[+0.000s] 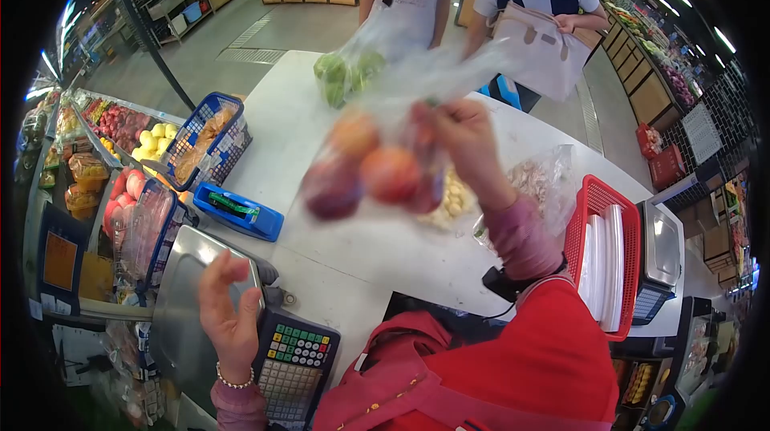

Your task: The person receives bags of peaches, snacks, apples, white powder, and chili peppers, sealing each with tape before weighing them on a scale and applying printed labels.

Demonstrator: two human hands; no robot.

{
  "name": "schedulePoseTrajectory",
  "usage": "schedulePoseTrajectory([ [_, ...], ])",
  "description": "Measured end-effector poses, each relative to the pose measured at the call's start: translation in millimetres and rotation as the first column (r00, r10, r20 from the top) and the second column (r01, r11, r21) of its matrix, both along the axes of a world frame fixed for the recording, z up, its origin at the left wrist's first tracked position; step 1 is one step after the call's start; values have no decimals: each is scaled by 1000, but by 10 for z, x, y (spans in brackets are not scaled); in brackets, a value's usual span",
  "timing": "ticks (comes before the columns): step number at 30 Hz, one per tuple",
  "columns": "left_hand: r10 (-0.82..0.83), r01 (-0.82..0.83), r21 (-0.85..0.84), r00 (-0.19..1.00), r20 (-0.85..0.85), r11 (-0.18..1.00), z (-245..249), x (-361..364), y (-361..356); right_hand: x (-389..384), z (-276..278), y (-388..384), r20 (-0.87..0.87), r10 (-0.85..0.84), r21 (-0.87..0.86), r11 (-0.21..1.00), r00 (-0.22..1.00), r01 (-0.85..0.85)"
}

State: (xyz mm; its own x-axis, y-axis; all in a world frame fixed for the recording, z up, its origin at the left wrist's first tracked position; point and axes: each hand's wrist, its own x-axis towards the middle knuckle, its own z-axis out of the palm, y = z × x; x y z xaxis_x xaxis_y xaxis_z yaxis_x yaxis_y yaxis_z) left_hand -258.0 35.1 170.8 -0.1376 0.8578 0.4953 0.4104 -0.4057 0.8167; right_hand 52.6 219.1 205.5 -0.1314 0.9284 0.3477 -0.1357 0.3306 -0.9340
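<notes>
My right hand (461,138) is closed on the gathered side of a clear plastic bag of red and orange fruit (391,174), blurred by motion, held above the white counter (321,250). Over the metal scale plate (180,299) at the left is my left hand (228,307), its fingers apart and holding nothing. Below it sits the scale's keypad (293,367). Partly behind the held fruit lie a bag of pale yellow pieces (455,197) and another clear bag (545,182). A bag of green produce (349,74) rests near the counter's far edge.
Two people stand across the counter, one holding a pale bag (541,50). At the left are a blue basket (210,138), a blue device (238,210) and fruit displays (120,126). A red basket (589,190) with plastic rolls (611,267) stands right, beside another scale (660,246).
</notes>
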Motion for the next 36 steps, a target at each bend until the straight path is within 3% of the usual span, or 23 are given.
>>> schedulePoseTrajectory([
  [1,-11,29,-158,993,113,987,-71,-45,-57,223,32,123,-15,-51,-32,998,999,51],
  [3,23,5,-182,988,154,983,-142,-76,-143,643,-70,482,-18,-185,-62,981,983,184],
  [5,12,6,-179,995,98,984,-243,-168,-240,1046,-312,922,138,-319,-24,945,938,325],
  [6,18,1,-178,994,106,984,-264,-169,-277,1123,-373,1028,145,-314,-20,947,938,320],
  [8,100,-58,-244,982,162,968,-282,-165,-364,1240,-514,1172,301,-488,-105,837,820,537],
  [9,106,-63,-245,980,167,967,-301,-171,-389,1342,-650,1288,305,-482,-102,841,821,532],
  [11,126,-84,-253,980,152,964,-328,-182,-422,1578,-1001,1505,493,-628,63,716,602,696],
  [12,132,-90,-256,979,153,962,-328,-166,-421,1618,-1070,1529,535,-625,46,694,569,719],
  [15,174,-111,-314,968,180,943,-341,-124,-429,1719,-1248,1544,458,-574,-107,722,679,683],
  [19,176,-118,-297,968,177,948,-392,-92,-384,1762,-1384,1659,494,-536,-124,736,685,665],
  [21,179,-123,-290,968,175,949,-417,-75,-366,1819,-1526,1781,406,-406,-198,835,819,513],
  [26,250,-176,-330,948,197,927,-527,-19,-420,1634,-1544,1740,456,-393,-237,811,799,535],
  [28,258,-171,-348,941,221,922,-578,-14,-452,931,-1292,1334,287,-664,142,743,691,654],
  [30,253,-148,-370,933,255,917,-620,-40,-480,690,-1629,1617,620,-490,327,871,613,366],
  [33,214,-134,-350,956,201,927,-585,-46,-511,89,-1701,1700,715,-438,284,894,545,347],
  [35,210,-138,-340,960,187,930,-559,-40,-534,-112,-1861,1926,745,-609,478,773,272,418],
  [36,210,-142,-337,962,175,931,-544,-41,-562,-236,-1820,1936,742,-609,478,774,280,416],
])
